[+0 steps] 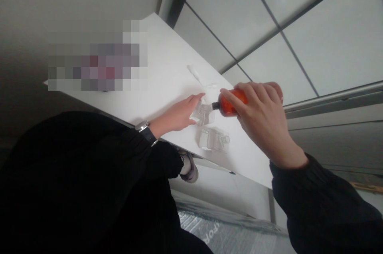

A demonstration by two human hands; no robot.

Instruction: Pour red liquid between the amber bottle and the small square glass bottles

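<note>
The orange, round-shouldered bottle (227,107) with a dark neck is tilted in the right hand's (263,120) grip above the white table (164,70); near me, the left hand (180,113) pinches a clear, squarish container (205,114) at that neck, beside a clear, squarish bottle (209,141).

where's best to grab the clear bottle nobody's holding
For the unheld clear bottle, the best grip is probably its boxy body, reached from the near table edge: flat sides beat the narrow neck, and the left hand is opposite.
</note>
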